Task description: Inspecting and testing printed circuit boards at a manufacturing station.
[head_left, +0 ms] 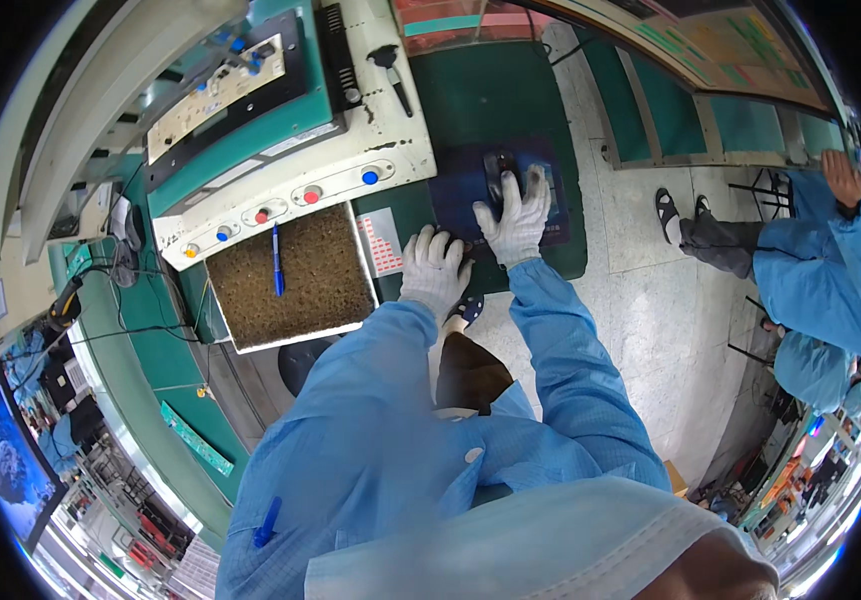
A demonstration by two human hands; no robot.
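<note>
**Gloved hands at a mouse on a green tabletop**

The green tabletop point(510, 100) fills the upper middle of the frame. On its left part stands a cream-and-teal machine point(280, 130) with a row of red, blue and yellow buttons along its front edge. Just below the machine, centre left, lies a brown mat point(295, 285) in a white frame, and a blue pen point(276, 258) rests on it, pointing up and down the picture. A small card point(382, 242) with red marks lies between the mat and the hands.

Right of centre, a dark blue pad point(498, 190) sits on the tabletop. The black mouse point(499, 172) lies on it, upper centre. The right hand point(517, 222), in a white glove, lies flat over the mouse's lower end with fingers spread wide; it grips nothing else. The left hand point(434, 270), also gloved, rests palm-down at the tabletop's near edge, just left of the pad, fingers loosely open and holding nothing.

At the far right of the frame sits another person point(815, 270) in blue, well apart.
</note>
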